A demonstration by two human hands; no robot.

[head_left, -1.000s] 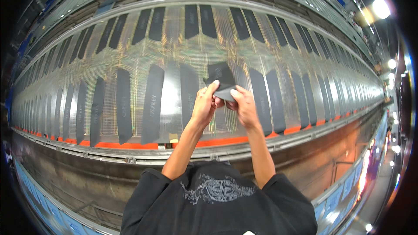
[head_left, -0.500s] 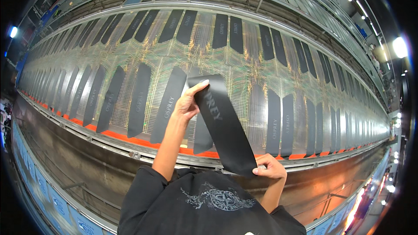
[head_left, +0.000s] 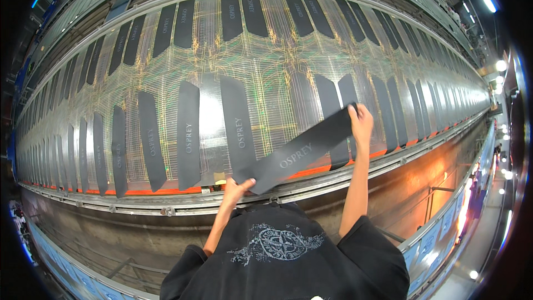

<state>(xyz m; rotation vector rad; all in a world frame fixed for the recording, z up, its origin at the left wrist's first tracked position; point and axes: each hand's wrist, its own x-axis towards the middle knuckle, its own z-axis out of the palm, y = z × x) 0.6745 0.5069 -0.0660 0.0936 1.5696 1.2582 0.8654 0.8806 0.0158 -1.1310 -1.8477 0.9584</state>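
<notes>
Across the long shiny tabletop (head_left: 261, 72), rows of strips lie; our left hand (head_left: 236, 189) and right hand (head_left: 361, 122) pinch one black strip (head_left: 300, 153) with closed fingers, laying it next needs alignment.

- Single fisheye view from the head, looking forward and down over a black shirt (head_left: 288, 255).
- Close to both hands: left hand (head_left: 237, 188) low near centre, right hand (head_left: 361, 122) higher, to its right.
- Beyond the hands, a long belt (head_left: 266, 66) across the whole width, bent toward the rim.
- No second view, nothing shared.
</notes>
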